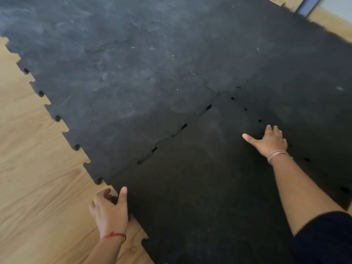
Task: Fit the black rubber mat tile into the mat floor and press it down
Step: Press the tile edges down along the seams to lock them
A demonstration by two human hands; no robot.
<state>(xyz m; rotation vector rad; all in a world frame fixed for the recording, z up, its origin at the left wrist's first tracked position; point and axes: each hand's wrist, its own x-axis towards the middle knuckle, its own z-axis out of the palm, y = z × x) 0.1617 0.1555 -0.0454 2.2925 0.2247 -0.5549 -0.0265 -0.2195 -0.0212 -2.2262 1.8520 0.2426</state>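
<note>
The black rubber mat tile (205,180) lies in the near corner of the mat floor (118,73), its toothed edges meeting the neighbouring tiles. Small dark gaps show along the left seam (182,127) and the right seam (259,120). My left hand (110,210) grips the tile's outer left edge, thumb on top, fingers curled around the rim over the wood. My right hand (270,141) rests flat on the tile beside the right seam, fingers spread, thumb pointing left.
Light wooden floor (38,187) borders the mat on the left and near side. The mat's left edge is jagged with interlocking teeth. A metal frame or door edge (306,6) stands at the far right corner. My dark sleeve (327,237) shows bottom right.
</note>
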